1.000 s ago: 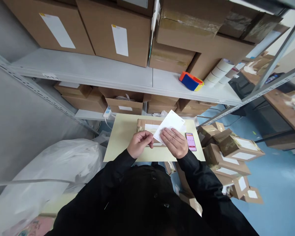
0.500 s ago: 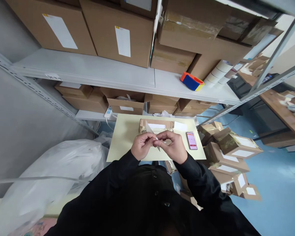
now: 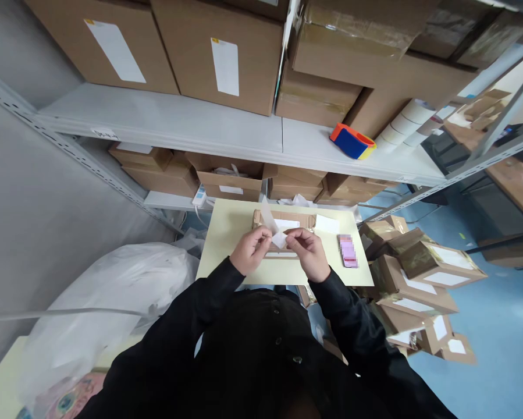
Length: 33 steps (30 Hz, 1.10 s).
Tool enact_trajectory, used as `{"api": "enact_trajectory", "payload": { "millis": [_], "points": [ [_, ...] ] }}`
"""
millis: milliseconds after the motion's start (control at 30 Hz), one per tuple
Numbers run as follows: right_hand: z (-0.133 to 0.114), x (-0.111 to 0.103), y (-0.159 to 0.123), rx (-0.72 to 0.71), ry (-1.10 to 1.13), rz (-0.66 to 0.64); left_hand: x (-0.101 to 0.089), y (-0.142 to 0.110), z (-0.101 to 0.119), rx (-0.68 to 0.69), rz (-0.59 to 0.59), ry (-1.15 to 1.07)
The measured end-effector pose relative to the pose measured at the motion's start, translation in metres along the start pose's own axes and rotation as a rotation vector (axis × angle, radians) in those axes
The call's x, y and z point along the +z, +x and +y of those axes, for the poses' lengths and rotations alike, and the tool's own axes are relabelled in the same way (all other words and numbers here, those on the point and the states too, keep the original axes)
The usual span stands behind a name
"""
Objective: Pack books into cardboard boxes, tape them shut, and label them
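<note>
Between my two hands is a white label (image 3: 279, 240), bent so that a thin translucent strip stands up from it toward the shelf. My left hand (image 3: 248, 251) pinches it from the left side. On the other side, the thumb and forefinger of my right hand (image 3: 308, 254) pinch its right edge. Below and behind the label lies a taped cardboard box (image 3: 306, 221) with a white label on top, partly hidden by my hands. It rests on a pale yellow tabletop (image 3: 221, 244).
Right of the box lie a white paper (image 3: 326, 224) and a phone (image 3: 347, 251). Cartons are stacked on the floor (image 3: 418, 285) at right. A metal shelf (image 3: 178, 125) spans the front, holding boxes, tape rolls (image 3: 405, 125) and a coloured band (image 3: 352, 141). A plastic bag (image 3: 121, 285) bulges at left.
My hands have moved apart, and the label between them now shows its white face with the translucent strip bent upward. The view has shifted slightly.
</note>
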State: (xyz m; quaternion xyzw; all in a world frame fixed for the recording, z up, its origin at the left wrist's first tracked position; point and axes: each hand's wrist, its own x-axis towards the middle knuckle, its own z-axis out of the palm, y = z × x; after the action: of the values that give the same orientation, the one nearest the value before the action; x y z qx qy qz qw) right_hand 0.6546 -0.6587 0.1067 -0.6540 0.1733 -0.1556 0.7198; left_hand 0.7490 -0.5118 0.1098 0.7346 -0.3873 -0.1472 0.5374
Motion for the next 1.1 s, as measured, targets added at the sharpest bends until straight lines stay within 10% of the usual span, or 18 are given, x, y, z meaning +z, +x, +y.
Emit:
{"api": "enact_trajectory", "payload": {
  "millis": [500, 700, 933, 1100],
  "points": [
    [0.056, -0.066, 0.017, 0.363, 0.187, 0.354, -0.113, 0.133, -0.134, -0.365, -0.094, 0.484],
    [0.061, -0.076, 0.002, 0.383, 0.156, 0.436, -0.129, 0.202, -0.18, -0.479, 0.061, 0.545],
    [0.061, -0.066, -0.004, 0.362, 0.167, 0.406, -0.126, 0.232, -0.188, -0.493, 0.16, 0.546],
    [0.055, -0.053, 0.005, 0.217, 0.1, 0.386, -0.071, 0.166, -0.123, -0.499, 0.056, 0.438]
  ]
}}
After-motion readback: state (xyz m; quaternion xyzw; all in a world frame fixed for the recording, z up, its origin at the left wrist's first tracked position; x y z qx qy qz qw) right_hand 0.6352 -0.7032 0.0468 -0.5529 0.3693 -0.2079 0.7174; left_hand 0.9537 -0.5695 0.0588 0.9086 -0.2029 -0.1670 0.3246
